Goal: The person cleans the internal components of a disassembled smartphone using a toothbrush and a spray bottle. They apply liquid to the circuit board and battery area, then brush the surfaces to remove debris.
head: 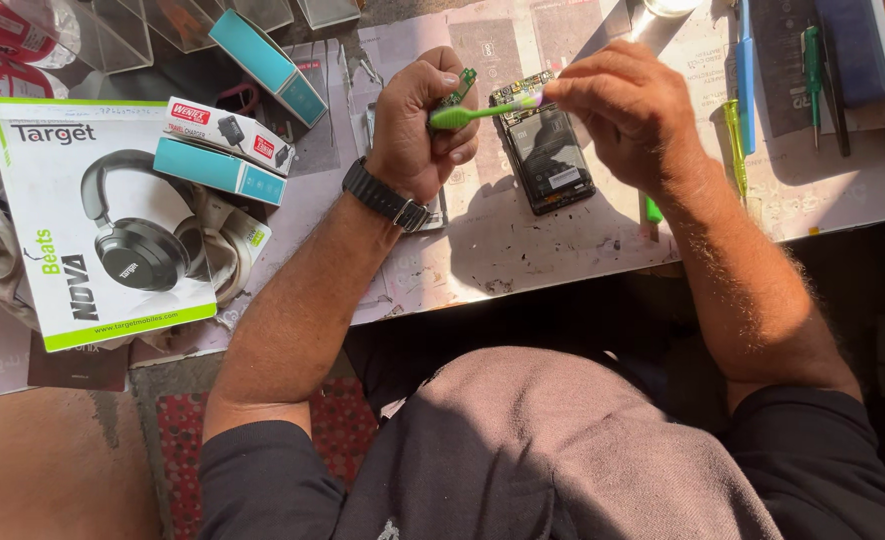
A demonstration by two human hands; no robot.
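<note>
- the left hand has its grip clamped on a small green circuit board, pinched at the fingertips and raised above the counter; a firmer squeeze could, i judge, flex the board or bend its tiny parts.
- the right hand has its grip clamped on the handle of a green toothbrush, the head lying against the left fingers just under the board; hard strokes might knock a component loose or flick the board out of the pinch.
- the opened phone lies on the counter right beneath both hands, back off and innards bare; a dropped board or brush could land on it.
- the green screwdriver lies just beside the right wrist; a wide sweep of the arm could roll it off the counter edge.
- strong sun and the hands' shadows fall over the phone, so fine detail looks hard to read.
</note>
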